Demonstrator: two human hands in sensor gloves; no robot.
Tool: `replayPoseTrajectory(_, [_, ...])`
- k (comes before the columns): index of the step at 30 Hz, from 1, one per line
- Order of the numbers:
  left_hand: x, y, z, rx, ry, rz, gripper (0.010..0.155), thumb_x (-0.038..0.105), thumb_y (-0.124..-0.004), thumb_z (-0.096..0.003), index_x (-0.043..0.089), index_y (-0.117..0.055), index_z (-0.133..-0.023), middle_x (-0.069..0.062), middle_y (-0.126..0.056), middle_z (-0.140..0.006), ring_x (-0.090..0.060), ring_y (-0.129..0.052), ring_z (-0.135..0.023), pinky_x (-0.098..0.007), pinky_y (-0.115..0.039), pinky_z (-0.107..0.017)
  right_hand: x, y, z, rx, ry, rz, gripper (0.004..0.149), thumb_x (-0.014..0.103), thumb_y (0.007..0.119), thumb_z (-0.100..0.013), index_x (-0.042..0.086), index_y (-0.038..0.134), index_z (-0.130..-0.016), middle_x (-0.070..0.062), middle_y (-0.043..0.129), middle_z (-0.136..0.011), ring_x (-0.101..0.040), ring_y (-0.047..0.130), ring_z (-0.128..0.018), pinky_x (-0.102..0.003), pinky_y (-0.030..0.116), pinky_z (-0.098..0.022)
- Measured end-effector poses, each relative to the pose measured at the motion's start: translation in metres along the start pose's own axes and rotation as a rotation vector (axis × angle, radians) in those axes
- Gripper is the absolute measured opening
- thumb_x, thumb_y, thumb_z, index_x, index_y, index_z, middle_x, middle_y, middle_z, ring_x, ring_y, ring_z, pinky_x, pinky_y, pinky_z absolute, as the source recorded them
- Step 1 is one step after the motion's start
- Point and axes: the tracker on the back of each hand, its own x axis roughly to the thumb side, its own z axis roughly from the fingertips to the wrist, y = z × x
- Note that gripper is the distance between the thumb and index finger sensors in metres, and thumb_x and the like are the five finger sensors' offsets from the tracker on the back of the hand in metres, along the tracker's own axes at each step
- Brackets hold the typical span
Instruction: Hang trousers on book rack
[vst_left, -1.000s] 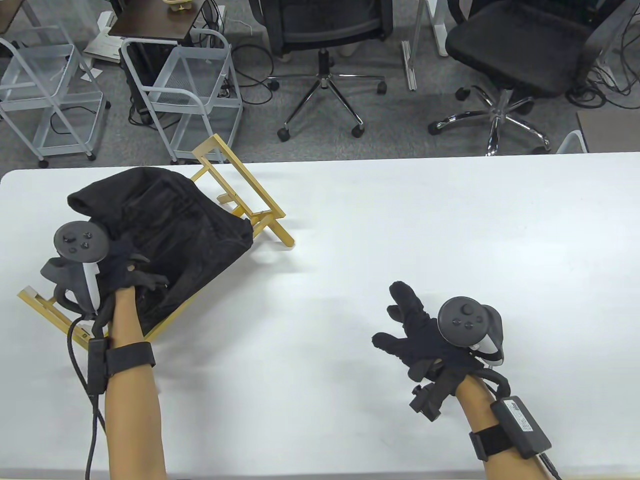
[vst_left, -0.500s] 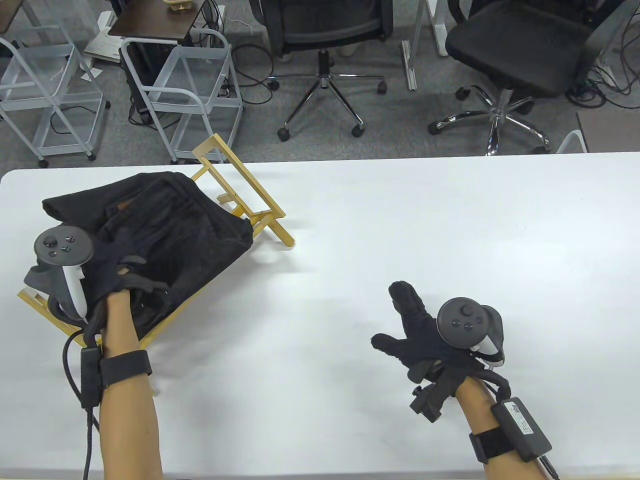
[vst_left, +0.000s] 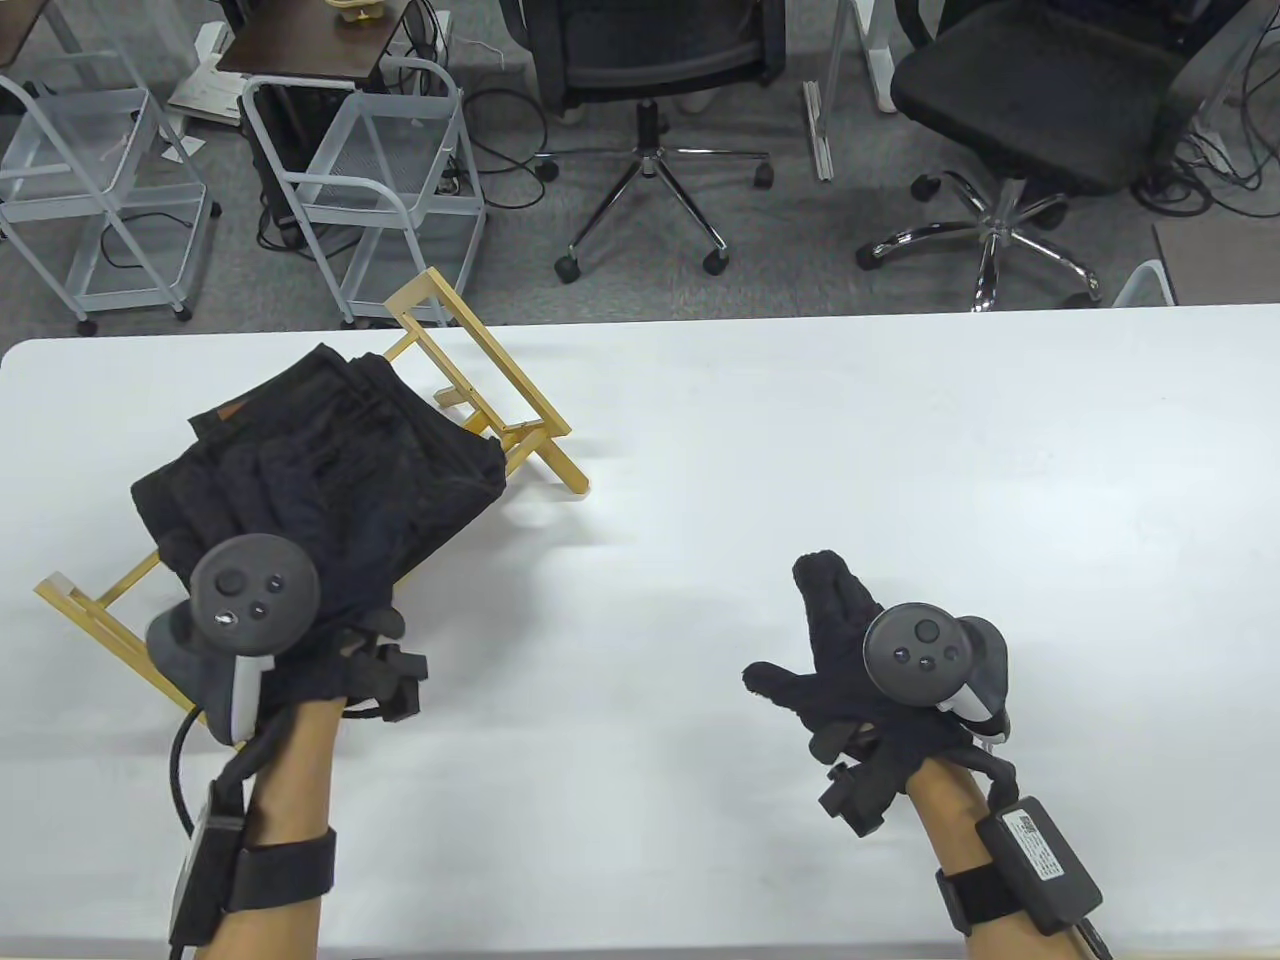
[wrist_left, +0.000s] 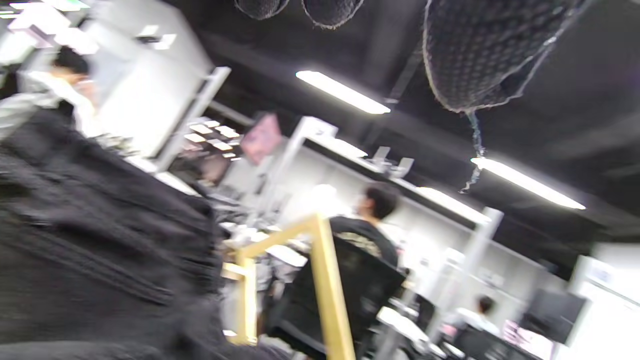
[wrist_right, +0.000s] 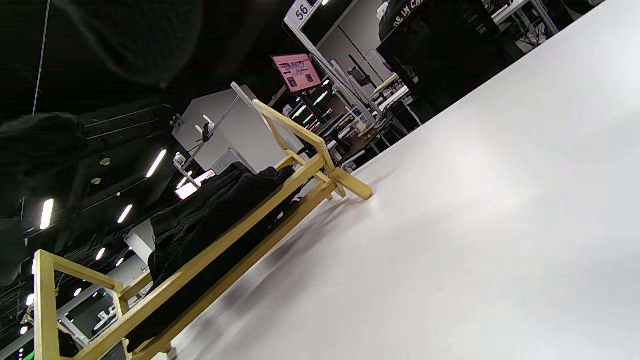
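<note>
White laminate table (vst_left: 800, 450): bore everything listed.

Rack (vst_left: 500, 400): yellow wooden book rack lying along the table's left part, rigid, open-framed; its long rails were the only places to drape cloth.

Trousers (vst_left: 330, 470): black, folded, heaped on the rack between its rails, one edge reaching the near rail. Judged soft, limp and fairly heavy for cloth; likely to slump or slide off smooth wood unless weight falls evenly on both sides. Best taken at the thick waistband or a folded edge, bunched, not by a single layer.

Left hand (vst_left: 300, 640): at the heap's near edge, touching the cloth; its fingers were hidden under the tracker, so whether it gripped could not be told.

Right hand (vst_left: 850, 650): fingers spread wide, holding nothing, well apart from the rack.
</note>
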Motion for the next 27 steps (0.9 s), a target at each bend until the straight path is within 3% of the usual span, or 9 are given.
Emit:
replayPoseTrajectory(4, [0.042, -0.027, 0.036, -0.02, -0.247, -0.033, 0.089, 0.064, -0.079, -0.037, 0.024, -0.04, -0.107, -0.008, -0.042, -0.12, -0.04, -0.019, -0.113, -0.067, -0.008, -0.07, 0.01, 0.002, 0.003, -0.029, -0.031, 0.08, 0.106, 0.062, 0.079, -0.036, 0.002, 0.021, -0.101, -0.031, 0.02, -0.109, -0.062, 0.029, -0.096, -0.08, 0.03, -0.057])
replayPoseTrajectory(6, [0.053, -0.044, 0.048, -0.056, -0.305, -0.006, 0.088, 0.065, -0.078, -0.0367, 0.025, -0.042, -0.106, -0.007, -0.045, -0.12, -0.039, -0.024, -0.114, -0.068, -0.01, -0.07, 0.012, 0.003, 0.003, -0.039, -0.046, 0.126, 0.106, 0.062, 0.079, -0.036, 0.002, 0.021, -0.101, -0.031, 0.02, -0.109, -0.063, 0.028, -0.095, -0.08, 0.03, -0.057])
replayPoseTrajectory(10, [0.066, -0.085, 0.066, -0.198, -0.409, 0.04, 0.088, 0.065, -0.078, -0.0359, 0.026, -0.043, -0.106, -0.006, -0.046, -0.12, -0.038, -0.026, -0.115, -0.068, -0.011, -0.072, 0.015, 0.005, 0.003, -0.047, -0.055, 0.176, 0.106, 0.063, 0.079, -0.035, 0.003, 0.021, -0.101, -0.029, 0.019, -0.109, -0.061, 0.026, -0.097, -0.08, 0.029, -0.058])
replayPoseTrajectory(14, [0.069, -0.113, 0.074, -0.242, -0.513, -0.037, 0.088, 0.067, -0.076, -0.0355, 0.026, -0.043, -0.106, -0.005, -0.048, -0.119, -0.038, -0.029, -0.115, -0.068, -0.015, -0.072, 0.02, 0.01, 0.007, -0.053, -0.092, 0.232, 0.106, 0.063, 0.079, -0.034, 0.004, 0.022, -0.101, -0.028, 0.02, -0.11, -0.061, 0.026, -0.097, -0.08, 0.028, -0.058])
replayPoseTrajectory(18, [0.065, -0.134, 0.082, -0.419, -0.523, 0.03, 0.089, 0.067, -0.077, -0.0356, 0.025, -0.042, -0.106, -0.006, -0.046, -0.119, -0.038, -0.026, -0.114, -0.068, -0.011, -0.071, 0.026, 0.016, 0.007, -0.053, -0.139, 0.323, 0.105, 0.063, 0.079, -0.034, 0.004, 0.024, -0.101, -0.028, 0.021, -0.11, -0.06, 0.029, -0.097, -0.08, 0.029, -0.059])
replayPoseTrajectory(27, [0.061, -0.137, 0.081, -0.444, -0.485, 0.061, 0.091, 0.069, -0.076, -0.0351, 0.025, -0.041, -0.107, -0.007, -0.046, -0.119, -0.039, -0.028, -0.114, -0.068, -0.014, -0.071, 0.025, 0.038, 0.007, 0.033, -0.155, 0.438, 0.104, 0.063, 0.079, -0.033, 0.004, 0.025, -0.101, -0.027, 0.023, -0.11, -0.06, 0.032, -0.097, -0.08, 0.031, -0.058])
